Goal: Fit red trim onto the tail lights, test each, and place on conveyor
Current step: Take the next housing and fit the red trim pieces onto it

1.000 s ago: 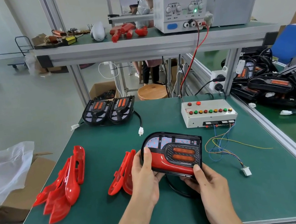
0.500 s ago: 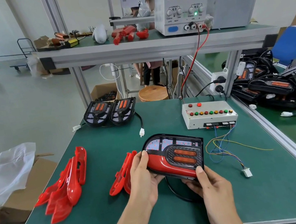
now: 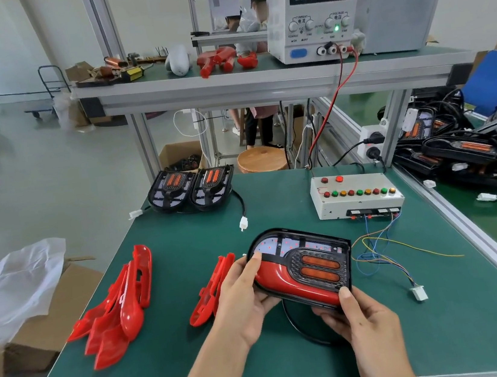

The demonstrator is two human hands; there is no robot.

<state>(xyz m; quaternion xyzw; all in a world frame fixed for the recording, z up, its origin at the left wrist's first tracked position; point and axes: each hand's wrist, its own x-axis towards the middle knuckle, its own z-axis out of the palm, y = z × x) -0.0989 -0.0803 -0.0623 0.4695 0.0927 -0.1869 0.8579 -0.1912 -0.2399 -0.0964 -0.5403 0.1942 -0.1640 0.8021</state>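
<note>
Pressing of the red trim [image 3: 288, 281] onto the tail light [image 3: 306, 267] is the step in hand, by my judgement. Both hands grasp the unit, which is held just above the green counter [image 3: 448, 320] near the middle of its front edge. The left hand [image 3: 243, 299] grips the rounded left end, thumb flat on the trim. The right hand [image 3: 357, 316] grips the lower right corner, thumb on the trim's end. The trim appears to follow the lower contour of the housing; whether every clip has caught cannot be told.

To do this step well, the thumbs should work along the seam from one end to the other, pressing evenly, with the fingers behind as support. The joint with the black housing should then be checked for gaps before any testing.

Spare red trims [image 3: 117, 306] lie near the counter's left edge, a smaller stack [image 3: 209, 288] just beside the left hand. Two untrimmed lights [image 3: 190, 188] sit at the far left corner. The test box [image 3: 355, 194] stands toward the far right corner, its loose connector [image 3: 419, 293] lying near the right hand, unplugged.
</note>
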